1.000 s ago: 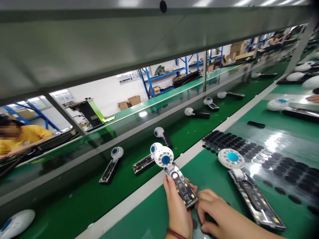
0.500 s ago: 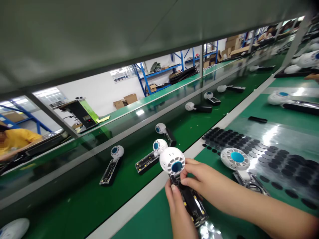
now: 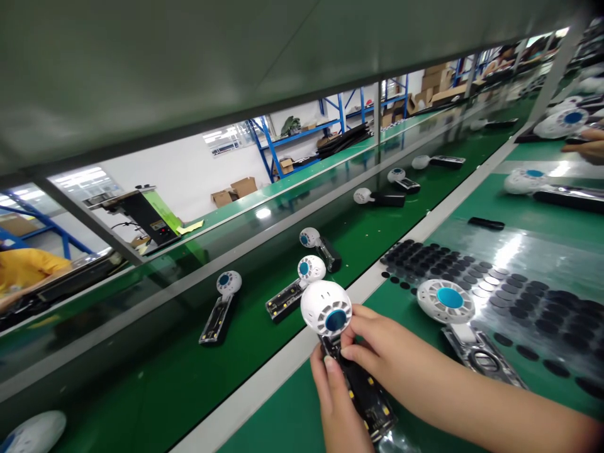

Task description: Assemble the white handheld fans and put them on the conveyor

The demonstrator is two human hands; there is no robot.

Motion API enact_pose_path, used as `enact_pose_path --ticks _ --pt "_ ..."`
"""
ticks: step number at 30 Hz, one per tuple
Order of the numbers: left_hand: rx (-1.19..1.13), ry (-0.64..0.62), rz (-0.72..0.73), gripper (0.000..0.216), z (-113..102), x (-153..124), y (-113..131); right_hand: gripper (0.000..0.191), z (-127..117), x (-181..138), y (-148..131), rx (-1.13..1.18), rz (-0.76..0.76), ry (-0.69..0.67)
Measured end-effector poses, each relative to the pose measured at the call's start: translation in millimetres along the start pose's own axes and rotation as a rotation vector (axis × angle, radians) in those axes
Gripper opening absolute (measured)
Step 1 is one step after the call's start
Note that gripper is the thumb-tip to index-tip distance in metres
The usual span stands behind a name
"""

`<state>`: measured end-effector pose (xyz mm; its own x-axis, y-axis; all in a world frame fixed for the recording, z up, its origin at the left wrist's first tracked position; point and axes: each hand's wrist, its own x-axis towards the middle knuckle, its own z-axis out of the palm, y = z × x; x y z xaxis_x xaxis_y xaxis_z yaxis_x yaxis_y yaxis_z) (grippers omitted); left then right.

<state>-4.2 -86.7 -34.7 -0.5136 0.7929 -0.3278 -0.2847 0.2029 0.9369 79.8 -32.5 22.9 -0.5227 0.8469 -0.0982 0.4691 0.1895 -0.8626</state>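
In both hands I hold a device with a white round head and blue disc (image 3: 326,308) on a black oblong body. Small yellow squares dot the body. My left hand (image 3: 337,396) is closed around the body's left side, thumb on its upper face. From the right, my right hand (image 3: 370,336) grips just below the head, thumb and fingers bent; whether a small part sits between them I cannot make out. To the right lies a similar device (image 3: 448,300) with a clear-looking body, on the green bench.
Beyond a pale rail, a green belt (image 3: 155,390) carries several such devices, among them one device (image 3: 228,283) at left. Rows of black discs (image 3: 550,308) lie on clear sheeting at right, near a black handle (image 3: 486,223). A co-worker's hand (image 3: 589,146) holds a device there.
The nearer devices on the belt have shifted rightward and slightly up the picture. At far right, a co-worker's hand and device show more. My hands keep nearly the same hold.
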Motion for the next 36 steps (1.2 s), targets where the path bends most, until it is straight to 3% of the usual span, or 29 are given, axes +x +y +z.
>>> enact_pose_path --ticks 7,20,24,30,33,36 --pt "-0.021 0.041 -0.044 0.048 -1.4 3.5 -6.8 0.020 4.2 -0.2 2.9 -0.011 -0.007 0.042" --pt "-0.052 0.007 -0.018 0.041 1.2 3.2 -5.3 0.016 13.7 -4.8 11.7 -0.110 -0.041 0.176" --pt "-0.025 0.027 -0.039 0.041 0.0 0.8 -4.1 0.011 16.0 -7.3 17.7 0.053 0.012 0.207" --pt "-0.045 -0.004 0.092 0.057 -0.5 3.1 -19.0 0.042 6.2 -19.0 28.7 0.477 -0.057 0.034" --pt "-0.148 -0.064 0.078 0.057 -0.2 11.6 -19.6 0.055 -1.4 -33.1 38.9 0.470 -0.092 -0.052" --pt "-0.146 -0.137 0.116 0.042 -5.6 24.7 -3.6 0.058 -1.1 -52.5 53.7 0.297 -0.043 -0.066"
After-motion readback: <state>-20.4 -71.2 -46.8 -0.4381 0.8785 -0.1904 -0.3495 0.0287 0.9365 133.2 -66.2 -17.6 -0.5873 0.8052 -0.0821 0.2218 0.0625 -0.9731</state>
